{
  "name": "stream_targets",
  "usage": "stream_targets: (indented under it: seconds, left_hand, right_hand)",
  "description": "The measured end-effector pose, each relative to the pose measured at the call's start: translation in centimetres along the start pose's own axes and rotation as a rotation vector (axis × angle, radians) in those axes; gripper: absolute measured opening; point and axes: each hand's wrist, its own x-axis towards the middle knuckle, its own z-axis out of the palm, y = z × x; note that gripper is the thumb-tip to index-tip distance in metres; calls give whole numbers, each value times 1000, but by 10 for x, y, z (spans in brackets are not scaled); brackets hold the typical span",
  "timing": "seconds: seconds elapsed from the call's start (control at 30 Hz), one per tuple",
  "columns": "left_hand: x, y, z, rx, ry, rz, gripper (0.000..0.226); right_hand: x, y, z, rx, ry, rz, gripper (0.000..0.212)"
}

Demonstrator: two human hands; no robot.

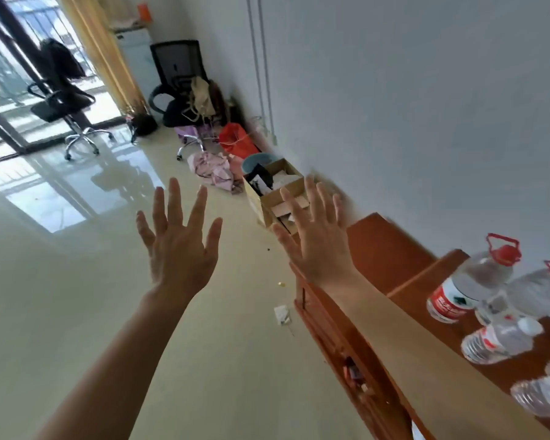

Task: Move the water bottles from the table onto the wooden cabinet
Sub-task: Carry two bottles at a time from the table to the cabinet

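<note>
Both hands are raised in the middle of the frame, backs to the camera, holding nothing. The left hand (pixel 178 246) has its fingers (pixel 173 201) spread wide over the pale floor (pixel 77 312); the right hand (pixel 315 239) is spread the same way, in front of a cardboard box (pixel 267 198) against the wall.

The bottles sit at the lower right of the frame on a wooden bench (pixel 442 274): a large jug (pixel 470 284) with a red cap and handle, a second jug (pixel 540 290) just behind it, a small bottle (pixel 499 341) in front, and another (pixel 540 395) at the frame's edge. They look tilted, though the wide lens and head angle may cause that. A lower wooden surface (pixel 385 249) adjoins it; whether this is the cabinet I cannot tell.

Risks from here, as I judge them: the bottles crowd together, so reaching for one could knock its neighbour off the edge. The jugs look heavy and smooth, and a one-handed grip might slip. Litter on the floor and its glossy finish could cause a stumble while carrying.
</note>
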Motion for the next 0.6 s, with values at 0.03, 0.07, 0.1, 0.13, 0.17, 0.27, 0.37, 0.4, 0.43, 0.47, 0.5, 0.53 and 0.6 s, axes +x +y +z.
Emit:
stream_targets:
  seconds: [0.03,0.07,0.1,0.13,0.17,0.27,0.37,0.4,0.43,0.47,0.5,0.53,0.6]
  left_hand:
    - [3,-21,-7,10,12,-11,62]
    - [6,-55,-18,23,33,-30,63]
    - [7,-91,-28,34,46,-63,64]
    - [7,-131,-41,50,70,-104,64]
    - [7,-167,-51,75,89,-138,64]
    - [3,-261,-82,118,152,-208,64]
    - [-15,-346,-104,184,193,-313,64]
    - [-23,-371,-109,206,202,-341,65]
    - [-31,-394,-112,232,198,-377,65]
    - [-41,-421,-117,252,188,-428,66]
    - [-49,-441,-119,272,181,-473,67]
    - [-57,-464,-121,289,176,-528,67]
    - [-73,-505,-124,323,159,-632,69]
  right_hand:
    - [13,-21,8,9,27,-22,64]
    - [31,-55,18,27,47,-36,65]
    - [48,-88,32,42,65,-62,65]
    - [66,-126,47,54,61,-89,65]
    - [84,-161,61,58,60,-130,66]
    - [130,-250,97,71,65,-260,67]
    - [162,-336,135,123,74,-404,66]
    - [170,-364,148,139,69,-436,65]
    - [176,-389,161,167,64,-466,65]
    - [183,-420,178,199,46,-500,65]
    - [187,-443,193,234,34,-528,65]
    - [192,-471,212,260,24,-563,65]
    - [200,-521,247,316,-13,-637,65]
